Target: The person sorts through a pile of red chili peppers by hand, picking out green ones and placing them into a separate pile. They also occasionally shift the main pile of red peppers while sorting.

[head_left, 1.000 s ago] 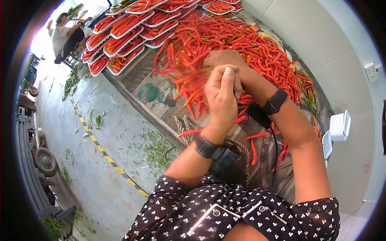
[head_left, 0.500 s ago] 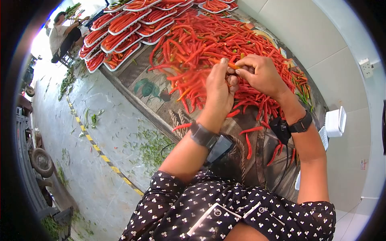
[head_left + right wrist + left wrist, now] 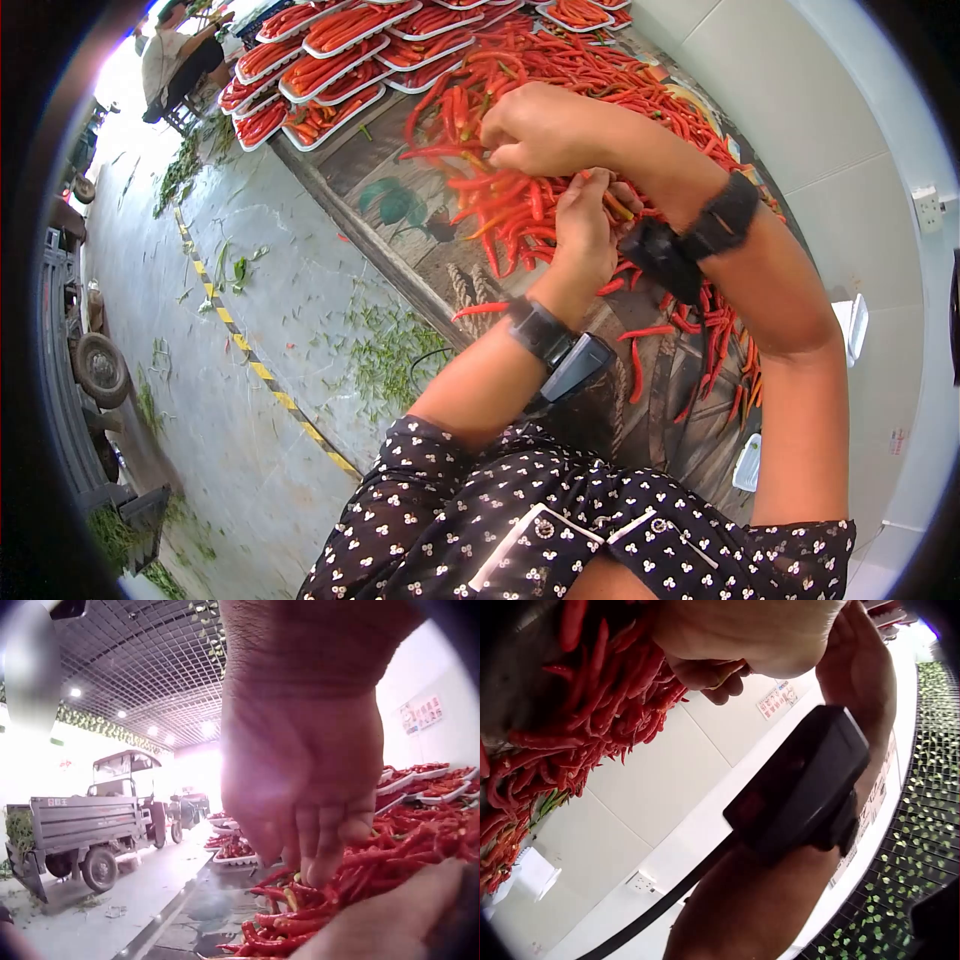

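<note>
A large heap of red chili peppers (image 3: 610, 75) covers the wooden table. My left hand (image 3: 588, 225) grips a chili pepper with a yellow-orange end (image 3: 618, 206) at the near side of the heap; a yellowish bit also shows between its fingers in the left wrist view. Crossing over beyond it, my right hand (image 3: 550, 128) reaches to the heap's left part. In the right wrist view the right fingers (image 3: 322, 832) point loosely downward, tips right at the red chilies, with no pepper visible in them. Black straps with devices sit on both wrists.
White trays of chilies (image 3: 335, 85) are stacked at the table's far left. Loose chilies (image 3: 636, 370) lie near my body beside a rope. A white tray (image 3: 748, 462) is at the right, by the wall. Left are the table edge, a taped floor line and a cart (image 3: 90, 825); a person sits farther back.
My right hand met the left hand's fingers at an orange chili half a second ago. It has since moved left over the heap, while the left hand keeps hold of a pepper.
</note>
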The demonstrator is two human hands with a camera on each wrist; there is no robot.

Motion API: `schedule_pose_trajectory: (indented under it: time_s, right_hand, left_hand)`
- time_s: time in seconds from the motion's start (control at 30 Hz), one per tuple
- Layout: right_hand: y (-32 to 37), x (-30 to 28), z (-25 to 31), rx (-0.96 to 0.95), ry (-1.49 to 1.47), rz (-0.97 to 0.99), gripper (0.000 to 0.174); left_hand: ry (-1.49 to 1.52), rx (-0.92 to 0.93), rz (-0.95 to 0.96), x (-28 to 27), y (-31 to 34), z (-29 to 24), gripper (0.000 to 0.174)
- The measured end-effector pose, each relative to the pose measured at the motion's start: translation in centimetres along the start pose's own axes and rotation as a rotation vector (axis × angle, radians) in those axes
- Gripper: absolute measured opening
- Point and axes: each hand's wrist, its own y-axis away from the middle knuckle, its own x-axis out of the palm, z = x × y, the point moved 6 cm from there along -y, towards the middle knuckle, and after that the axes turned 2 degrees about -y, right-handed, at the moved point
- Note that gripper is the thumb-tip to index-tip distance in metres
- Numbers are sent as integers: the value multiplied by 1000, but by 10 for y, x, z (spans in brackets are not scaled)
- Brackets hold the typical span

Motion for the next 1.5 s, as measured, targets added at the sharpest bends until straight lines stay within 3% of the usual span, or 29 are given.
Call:
schedule_pose_trajectory:
  time_s: [0.13, 0.2, 0.23, 0.27, 0.3, 0.37, 0.43, 0.5, 0.57, 0.6, 0.7, 0.83, 0.9, 0.97, 1.1, 1.17, 1.23, 1.33, 1.5]
  right_hand:
    - [-36, 31, -2, 38, 64, 128, 21]
    - [-36, 37, -7, 239, 97, 131, 20]
    - [-37, 38, -8, 238, 97, 133, 20]
    - [-38, 38, -11, 248, 69, 106, 20]
    - [-37, 38, -13, 258, 41, 79, 20]
    - [-35, 41, -15, 225, 7, 72, 21]
    - [-29, 37, -18, 192, -20, 59, 21]
    - [-20, 23, -20, 76, -218, -99, 24]
    - [-10, 5, -38, 104, -318, -223, 25]
    - [-1, -10, -43, 105, -280, -319, 26]
    - [35, -33, -65, 245, -395, -346, 26]
    - [72, -27, -77, 361, -366, -91, 22]
    - [80, -21, -71, 366, -399, -13, 22]
    - [81, -11, -62, 364, -350, 184, 21]
    - [58, -15, -58, 204, -219, -16, 22]
    - [44, 3, -63, 259, -295, 16, 21]
    - [27, 15, -53, 76, -95, 20, 20]
    - [10, 33, -54, 145, 18, 49, 20]
    - [4, 39, -45, 250, 157, 70, 17]
  left_hand:
    - [103, 105, 169, -1, -7, 3, 20]
    - [-477, 291, 339, 6, -2, -2, 28]
    - [-769, 381, 420, 10, 2, 0, 32]
    - [-805, 282, 372, 13, 6, -2, 36]
    - [-802, 281, 370, 9, 1, 3, 36]
    - [452, 10, 426, 7, -10, 10, 34]
    - [469, -8, 330, 8, -11, 11, 30]
    - [481, -25, 235, 4, -9, 7, 26]
    - [11, -5, 40, -11, -6, 5, 12]
    - [37, 65, 75, -5, -7, 3, 13]
    - [-48, 45, 78, -7, -4, 1, 17]
    - [7, 36, -25, -4, 1, 1, 21]
    - [61, 69, 90, 2, 1, -1, 27]
    - [59, 61, 99, 2, 1, -1, 28]
    - [50, 37, 75, 1, 2, 1, 29]
    - [40, 21, 37, -5, 0, 2, 29]
    - [23, -23, 110, -11, -4, 7, 24]
    - [60, 59, 57, -11, -7, 6, 23]
    - [70, 46, -20, -5, -2, 4, 22]
